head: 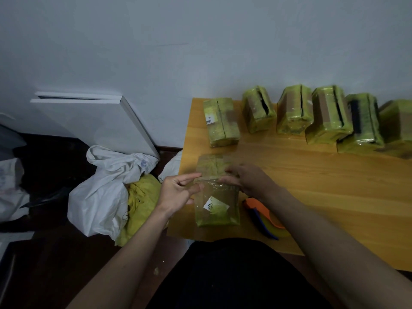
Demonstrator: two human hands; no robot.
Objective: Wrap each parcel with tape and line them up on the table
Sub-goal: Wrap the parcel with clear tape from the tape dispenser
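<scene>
Hands meet over the near-left corner of the tabletop (312,186), both forearms reaching in from below. The left hand (178,192) has its palm turned inward, fingers loosely curled with the tips touching the left edge of the parcel (217,197); can't really tell if that grip is pinching tape or just resting there. The right hand (247,179) lies on top of the parcel's far half, fingers bent over it, pressing down rather than clenched round it.

Left of the left hand, on the floor, a white sack (104,192) slumps open with yellow material (142,201) spilling out of it.

The parcel between the hands is a small box, glossy with clear tape over yellow-green wrap, with a white label (215,205) on the near face. Just right of the right wrist lies an orange and blue tape dispenser (263,216). Beyond both hands, a row of taped parcels (294,112) runs along the wall.
</scene>
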